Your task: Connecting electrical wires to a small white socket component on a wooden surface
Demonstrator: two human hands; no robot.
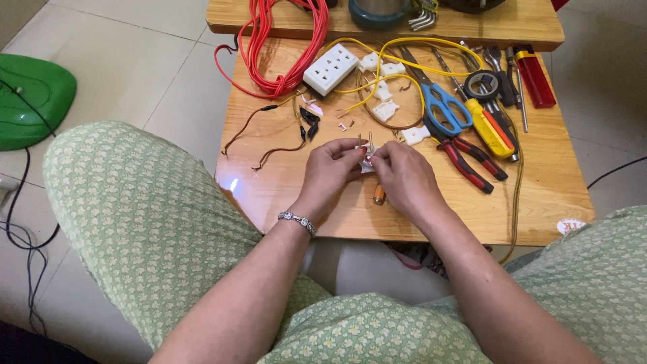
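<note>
Both hands meet over the middle of a low wooden table (283, 195). My left hand (330, 168) and my right hand (401, 175) together pinch a small white plug part (367, 160) with two metal prongs sticking up. Part of it is hidden by my fingers. A small brown cylinder (379, 195) lies on the table just under my right hand. My left wrist wears a silver bracelet (297, 220).
Beyond the hands lie a white socket block (330, 68), several white plug pieces (385, 110), yellow wire (404, 44), red cable (283, 40), blue-handled scissors (445, 108), red pliers (472, 162), a yellow screwdriver (490, 129), black tape (482, 84) and loose brown wires (269, 155). A green object (30, 98) sits on the floor, left.
</note>
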